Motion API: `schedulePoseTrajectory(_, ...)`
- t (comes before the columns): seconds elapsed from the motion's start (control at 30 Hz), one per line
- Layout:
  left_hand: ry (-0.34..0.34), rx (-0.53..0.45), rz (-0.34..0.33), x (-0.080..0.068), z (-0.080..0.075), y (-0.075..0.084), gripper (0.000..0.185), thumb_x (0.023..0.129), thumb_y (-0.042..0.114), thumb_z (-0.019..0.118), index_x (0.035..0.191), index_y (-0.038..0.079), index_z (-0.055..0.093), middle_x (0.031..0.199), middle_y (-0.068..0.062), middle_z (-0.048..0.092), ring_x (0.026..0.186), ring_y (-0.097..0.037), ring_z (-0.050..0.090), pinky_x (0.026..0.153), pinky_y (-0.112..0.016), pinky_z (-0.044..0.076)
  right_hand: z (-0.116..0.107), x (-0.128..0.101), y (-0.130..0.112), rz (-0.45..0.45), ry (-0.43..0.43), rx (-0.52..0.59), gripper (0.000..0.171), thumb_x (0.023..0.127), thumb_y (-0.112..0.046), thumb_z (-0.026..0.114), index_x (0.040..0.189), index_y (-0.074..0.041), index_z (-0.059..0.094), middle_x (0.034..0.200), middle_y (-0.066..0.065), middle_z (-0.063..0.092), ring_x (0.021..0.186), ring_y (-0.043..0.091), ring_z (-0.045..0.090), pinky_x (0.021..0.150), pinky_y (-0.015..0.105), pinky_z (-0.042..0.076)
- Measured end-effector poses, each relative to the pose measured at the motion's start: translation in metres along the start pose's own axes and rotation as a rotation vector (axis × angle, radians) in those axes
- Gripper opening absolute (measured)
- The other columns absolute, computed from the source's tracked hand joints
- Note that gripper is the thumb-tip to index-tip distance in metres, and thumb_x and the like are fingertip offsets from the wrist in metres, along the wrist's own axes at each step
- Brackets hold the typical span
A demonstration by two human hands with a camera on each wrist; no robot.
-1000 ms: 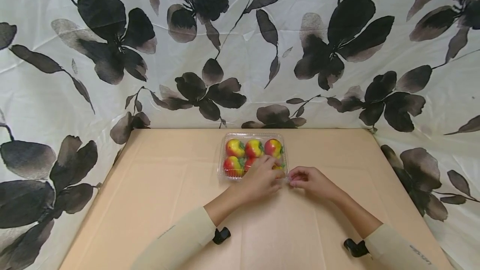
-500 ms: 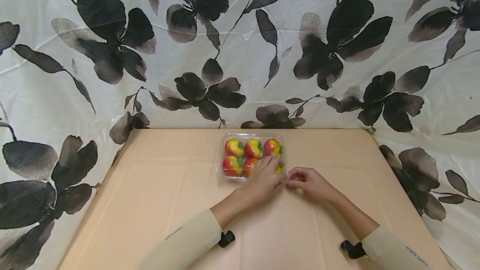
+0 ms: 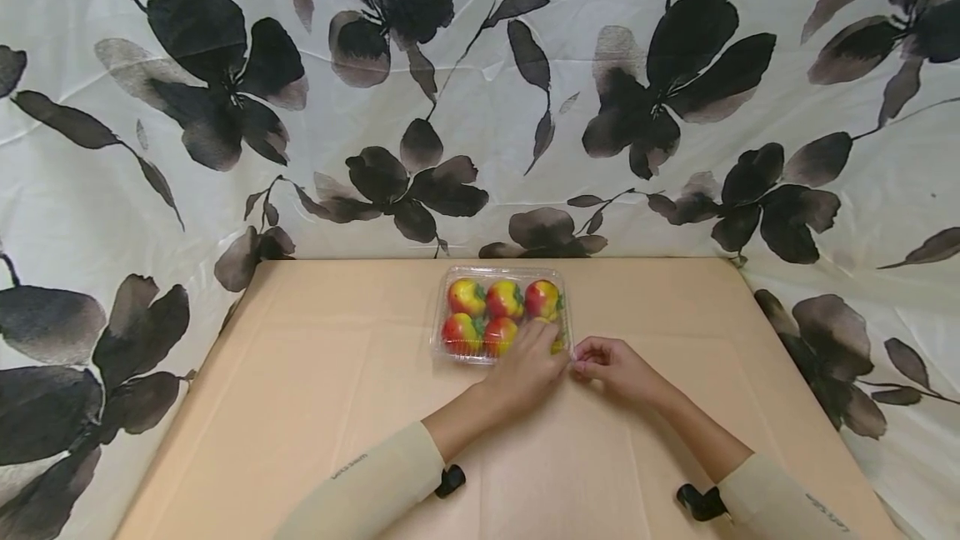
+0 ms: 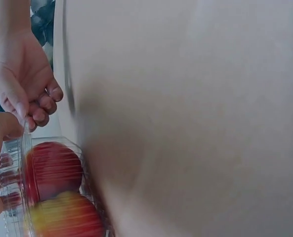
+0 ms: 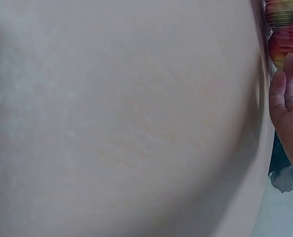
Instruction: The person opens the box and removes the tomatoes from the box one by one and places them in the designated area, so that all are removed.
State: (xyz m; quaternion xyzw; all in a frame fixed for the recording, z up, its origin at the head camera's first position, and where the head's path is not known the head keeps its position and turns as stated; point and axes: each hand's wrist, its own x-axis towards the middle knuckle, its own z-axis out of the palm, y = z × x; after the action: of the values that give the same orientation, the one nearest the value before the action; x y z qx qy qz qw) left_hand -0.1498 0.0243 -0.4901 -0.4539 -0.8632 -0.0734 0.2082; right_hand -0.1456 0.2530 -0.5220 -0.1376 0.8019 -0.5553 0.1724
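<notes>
A clear plastic clamshell box (image 3: 501,272) sits near the table's far edge. Inside, several red-and-yellow apple-like fruits (image 3: 462,333) with green leaves stand in two rows. My left hand (image 3: 528,367) lies over the box's front right part, its fingers resting on the lid and hiding some fruit. At the front right corner, my right hand (image 3: 618,369) pinches the box's clear rim between thumb and forefinger. In the left wrist view, the pinching right hand (image 4: 30,79) meets the rim (image 4: 25,136) close to the left thumb. The right wrist view catches only some right-hand fingers (image 5: 290,89) and fruit.
A tan-covered table (image 3: 337,332) extends around the box. Behind and beside it hangs a white cloth (image 3: 480,98) with dark flowers. Each forearm wears a beige sleeve (image 3: 375,482), with a small black camera (image 3: 452,481) near the left wrist.
My left hand has shifted slightly toward me and settled on the lid's front right part, uncovering more of a front-row fruit. The right hand keeps its pinch at the corner.
</notes>
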Motion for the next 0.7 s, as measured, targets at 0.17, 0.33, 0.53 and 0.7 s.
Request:
schedulePoseTrajectory(0.17,0.054,0.019,0.032,-0.0025,0.0035,0.0005,0.011,0.099,0.018,0.069,0.098,0.014,0.08,0.107,-0.007,0.06,0.104,-0.023,0.056,0.099,-0.035,0.052,0.0033,-0.0001,0.0014,0.007,-0.015,0.028,0.02,0.102,-0.012,0.065,0.108,0.008,0.063,0.099,0.023,0.07,0.085,0.014,0.067,0.076,0.026,0.062)
schedulePoseTrajectory(0.33,0.091,0.03,0.039,-0.0032,0.0064,0.0012,0.008,0.096,0.013,0.07,0.095,0.012,0.078,0.106,-0.007,0.061,0.099,-0.021,0.056,0.096,-0.035,0.054,0.0047,-0.0003,0.0009,-0.002,-0.034,0.062,0.019,0.103,-0.01,0.062,0.108,0.008,0.062,0.098,0.022,0.07,0.086,0.014,0.068,0.077,0.029,0.063)
schedulePoseTrajectory(0.53,0.127,0.019,0.034,-0.003,0.009,0.0015,0.008,0.092,0.005,0.07,0.091,0.009,0.077,0.102,-0.007,0.06,0.098,-0.022,0.057,0.103,-0.042,0.055,0.0052,0.0012,0.0002,-0.002,-0.039,0.08,0.017,0.104,-0.007,0.058,0.106,0.01,0.061,0.096,0.019,0.068,0.085,0.011,0.065,0.077,0.025,0.061)
schedulePoseTrajectory(0.7,0.13,0.032,0.021,-0.0032,0.0102,0.0022,0.01,0.093,0.004,0.069,0.09,0.009,0.076,0.104,-0.007,0.061,0.097,-0.021,0.058,0.1,-0.043,0.057,0.0064,0.0012,-0.0023,-0.004,-0.038,0.085,0.018,0.103,-0.005,0.059,0.106,0.013,0.059,0.096,0.02,0.066,0.084,0.011,0.064,0.075,0.024,0.06)
